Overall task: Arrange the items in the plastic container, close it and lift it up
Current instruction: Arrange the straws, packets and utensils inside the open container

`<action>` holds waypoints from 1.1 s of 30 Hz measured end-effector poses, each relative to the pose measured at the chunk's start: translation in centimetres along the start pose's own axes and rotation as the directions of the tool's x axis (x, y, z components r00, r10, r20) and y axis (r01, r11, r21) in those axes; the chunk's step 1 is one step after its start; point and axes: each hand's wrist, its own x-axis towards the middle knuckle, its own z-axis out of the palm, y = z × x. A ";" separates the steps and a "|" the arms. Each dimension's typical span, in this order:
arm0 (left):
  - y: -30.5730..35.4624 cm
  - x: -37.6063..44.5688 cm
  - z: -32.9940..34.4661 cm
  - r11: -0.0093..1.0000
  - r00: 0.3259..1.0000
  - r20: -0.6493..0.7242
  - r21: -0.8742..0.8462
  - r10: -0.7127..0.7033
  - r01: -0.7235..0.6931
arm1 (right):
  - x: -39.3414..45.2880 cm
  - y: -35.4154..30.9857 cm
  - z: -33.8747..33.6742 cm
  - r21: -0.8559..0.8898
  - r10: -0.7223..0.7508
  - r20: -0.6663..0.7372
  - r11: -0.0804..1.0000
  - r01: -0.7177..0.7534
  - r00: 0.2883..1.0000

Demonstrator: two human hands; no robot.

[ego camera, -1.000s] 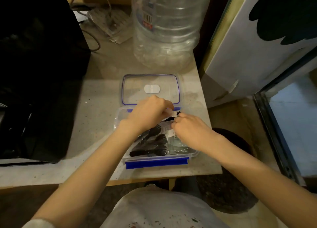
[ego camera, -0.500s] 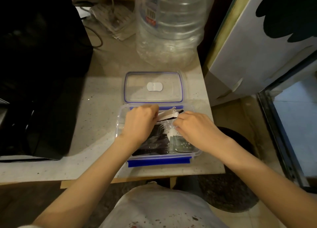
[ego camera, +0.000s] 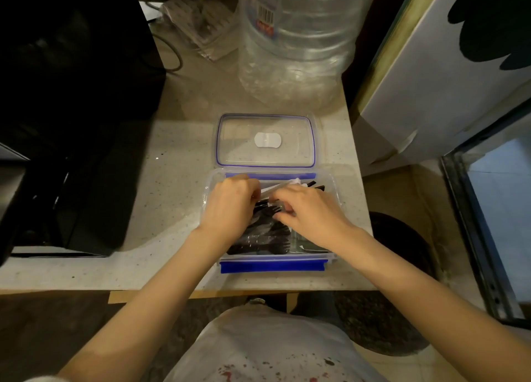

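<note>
Both hands inside open plastic container (ego camera: 330,259), lid (ego camera: 265,140) off, flat just behind it.
Left hand (ego camera: 230,206) and right hand (ego camera: 309,212) curled on a white packet (ego camera: 273,190) over black plastic forks (ego camera: 264,238) in container; exact grip unclear.

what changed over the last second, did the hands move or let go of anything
Both hands sank deeper into the plastic container; the left hand and right hand drew together over the black forks, still fingering the white wrapper. The lid and water jug stayed put.
</note>
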 end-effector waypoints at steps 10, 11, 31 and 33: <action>0.9 -3.0 -1.4 1.000 0.994 0.107 0.014 0.012 -0.014 | -0.3 0.7 -0.7 0.085 -0.056 -0.152 0.994 0.069 0.987; 0.8 -3.1 -1.4 1.000 0.992 0.124 0.023 0.013 -0.016 | -0.2 0.9 -1.0 0.129 -0.030 -0.158 0.990 0.051 0.987; 0.9 -2.9 -1.9 0.999 0.883 0.468 0.038 -0.033 0.017 | -0.1 1.5 -1.8 -0.249 -0.132 0.087 0.957 0.149 0.988; 0.9 -2.9 -1.7 0.999 0.879 0.476 0.032 -0.034 0.021 | 0.0 1.5 -1.4 -0.282 -0.138 0.075 0.947 0.154 0.988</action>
